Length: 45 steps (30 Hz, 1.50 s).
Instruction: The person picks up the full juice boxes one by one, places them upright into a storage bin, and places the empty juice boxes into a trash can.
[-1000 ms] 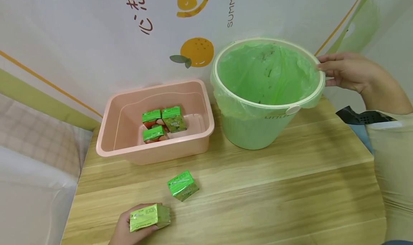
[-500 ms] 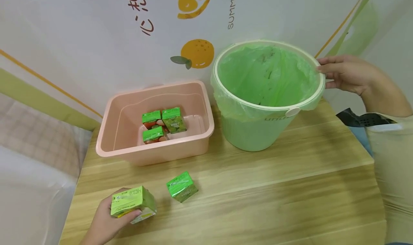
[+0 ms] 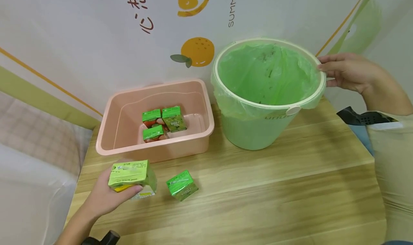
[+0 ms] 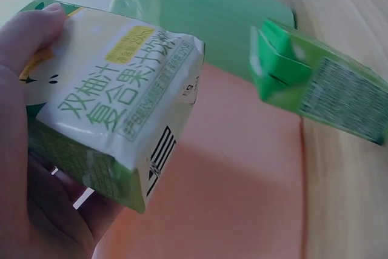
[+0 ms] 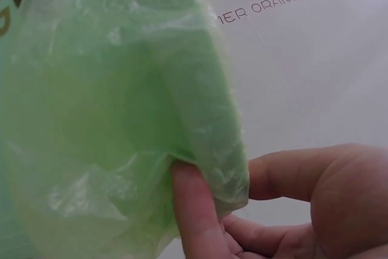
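Note:
My left hand (image 3: 102,194) grips a light green and white juice box (image 3: 131,175) by its sides, raised over the table in front of the pink basin (image 3: 180,144). In the left wrist view the thumb lies across the printed face of that juice box (image 4: 121,89). Another green juice box (image 3: 182,185) stands on the table just to its right. At the far side of the green trash bin (image 3: 251,130), my right hand (image 3: 353,72) pinches the rim. The right wrist view shows its fingers over the green plastic liner (image 5: 109,119) folded down outside.
Three juice boxes (image 3: 173,120) with green tops lie inside the pink basin. Basin and bin stand side by side at the back of the wooden table (image 3: 284,198), against a printed curtain (image 3: 155,55). The table's right edge curves near the right sleeve (image 3: 390,159).
My left hand, with its juice box, has moved left and then away from me toward the basin, rising from the table's front. The right hand stays at the bin's rim.

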Available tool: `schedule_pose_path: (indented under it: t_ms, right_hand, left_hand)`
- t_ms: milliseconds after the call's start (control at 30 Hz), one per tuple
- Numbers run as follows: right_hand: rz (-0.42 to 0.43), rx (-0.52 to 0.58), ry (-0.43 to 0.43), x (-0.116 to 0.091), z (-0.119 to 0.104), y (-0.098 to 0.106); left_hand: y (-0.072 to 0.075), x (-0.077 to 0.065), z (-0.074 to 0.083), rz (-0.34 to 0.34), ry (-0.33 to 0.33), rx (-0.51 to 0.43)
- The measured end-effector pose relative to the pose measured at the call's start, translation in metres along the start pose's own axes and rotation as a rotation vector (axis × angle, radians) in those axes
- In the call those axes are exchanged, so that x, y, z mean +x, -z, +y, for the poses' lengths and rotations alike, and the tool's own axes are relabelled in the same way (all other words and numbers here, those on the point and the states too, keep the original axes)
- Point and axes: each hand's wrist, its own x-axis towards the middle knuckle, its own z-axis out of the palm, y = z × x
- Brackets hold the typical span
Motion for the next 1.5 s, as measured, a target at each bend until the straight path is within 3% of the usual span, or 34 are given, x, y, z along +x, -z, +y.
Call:
schedule_pose_path:
  t_ms: [100,267,400,633,800,933,1200,1367,1500]
  right_hand:
    - [0.013,0.012,0.002,0.001,0.0,-0.001]
    - [0.009,0.028,0.0,-0.001,0.002,0.001]
    - [0.01,0.023,0.003,-0.002,0.002,0.001]
    - [0.019,0.012,0.001,-0.002,0.002,0.0]
    - [0.01,0.018,0.009,-0.003,0.002,0.001]
    - [0.012,0.019,0.013,-0.002,0.003,0.001]
    - [0.02,0.013,0.007,-0.002,0.003,0.0]
    - [0.04,0.006,-0.013,0.002,0.002,-0.001]
    - [0.05,-0.009,-0.031,0.002,0.002,-0.001]
  left_hand:
    - [-0.002,0.016,0.006,0.003,-0.041,-0.035]
    - [-0.007,0.048,0.015,0.008,-0.153,-0.178]
    - [-0.008,0.072,0.03,-0.011,-0.187,-0.198]
    - [-0.005,0.115,0.063,-0.054,-0.198,-0.177]
    - [-0.006,0.145,0.088,-0.024,-0.107,-0.091]
    - [-0.011,0.168,0.104,-0.046,-0.055,-0.08]
    - [-0.035,0.222,0.133,-0.095,-0.205,-0.205]
    - [-0.054,0.242,0.156,-0.171,-0.175,-0.262]
    - [-0.07,0.258,0.166,-0.229,-0.136,-0.257]
